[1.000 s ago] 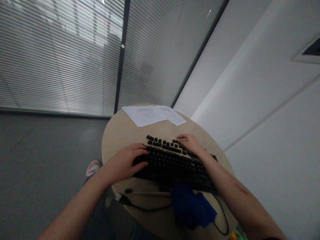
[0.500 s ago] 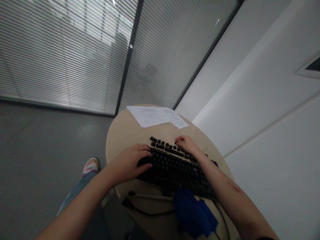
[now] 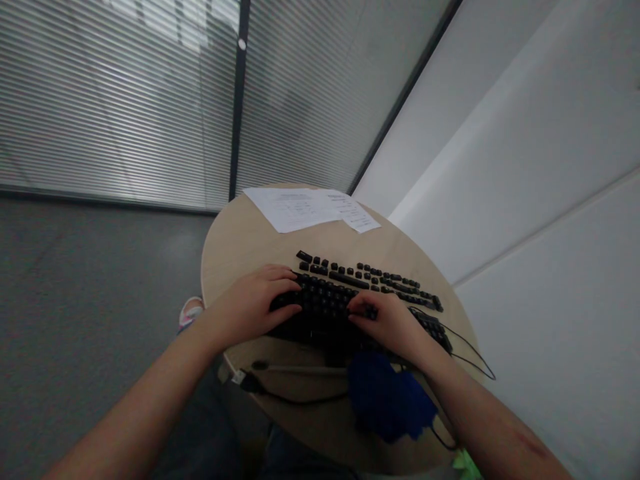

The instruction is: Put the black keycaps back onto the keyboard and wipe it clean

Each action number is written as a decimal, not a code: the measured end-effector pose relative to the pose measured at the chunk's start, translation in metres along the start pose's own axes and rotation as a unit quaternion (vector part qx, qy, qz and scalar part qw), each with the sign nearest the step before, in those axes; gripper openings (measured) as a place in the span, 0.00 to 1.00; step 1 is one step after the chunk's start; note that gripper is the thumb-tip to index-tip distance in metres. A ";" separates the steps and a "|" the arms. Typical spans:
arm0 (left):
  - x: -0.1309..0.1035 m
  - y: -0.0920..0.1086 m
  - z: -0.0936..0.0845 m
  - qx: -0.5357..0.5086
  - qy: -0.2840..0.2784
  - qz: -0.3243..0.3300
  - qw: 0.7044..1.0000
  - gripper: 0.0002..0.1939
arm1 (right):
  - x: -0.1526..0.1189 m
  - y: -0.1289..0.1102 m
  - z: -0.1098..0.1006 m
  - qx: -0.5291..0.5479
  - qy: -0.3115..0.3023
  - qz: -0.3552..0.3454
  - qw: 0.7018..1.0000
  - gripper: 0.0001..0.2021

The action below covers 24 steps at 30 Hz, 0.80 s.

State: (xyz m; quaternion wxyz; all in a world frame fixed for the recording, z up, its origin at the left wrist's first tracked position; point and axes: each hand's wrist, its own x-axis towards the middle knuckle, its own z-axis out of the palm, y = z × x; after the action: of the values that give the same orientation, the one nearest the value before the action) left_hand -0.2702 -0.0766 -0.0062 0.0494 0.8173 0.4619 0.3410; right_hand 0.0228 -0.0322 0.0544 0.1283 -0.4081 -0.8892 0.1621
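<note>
A black keyboard (image 3: 325,300) lies near the front of a round wooden table (image 3: 240,247). My left hand (image 3: 263,300) grips its left end, fingers on the top edge and thumb along the near side. Over the middle keys is my right hand (image 3: 387,320), its thumb and fingers pinched together. Whatever is between those fingertips is too small and dark to make out. Loose black keycaps, including a long bar-shaped keycap (image 3: 349,279), are laid out in rows just beyond the keyboard. The right hand and forearm hide part of the keyboard's right side.
Printed papers (image 3: 305,210) lie at the table's far side. Close to me are a blue cloth (image 3: 387,397), a thin rod-like tool (image 3: 305,369) and a cable with a USB plug (image 3: 240,378) over the edge. A thin black cord (image 3: 475,350) loops at the right.
My right hand has come back from the rows of loose keycaps to the middle of the keyboard. My left hand keeps its grip. The view has shifted slightly.
</note>
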 end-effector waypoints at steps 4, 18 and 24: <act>-0.001 -0.001 0.001 0.009 0.008 0.002 1.000 0.14 | 0.003 -0.002 0.007 -0.032 0.012 -0.009 0.999 0.07; -0.002 0.003 -0.001 -0.002 0.009 -0.004 1.000 0.14 | 0.006 -0.004 0.009 -0.074 -0.002 -0.042 0.996 0.08; -0.002 0.003 0.000 -0.007 0.004 -0.015 1.000 0.14 | 0.006 0.000 0.004 -0.111 -0.010 -0.085 0.990 0.03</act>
State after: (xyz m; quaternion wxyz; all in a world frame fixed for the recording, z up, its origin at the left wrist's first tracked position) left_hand -0.2692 -0.0797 -0.0061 0.0584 0.8085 0.4724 0.3461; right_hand 0.0178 -0.0286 0.0508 0.0862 -0.3409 -0.9345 0.0548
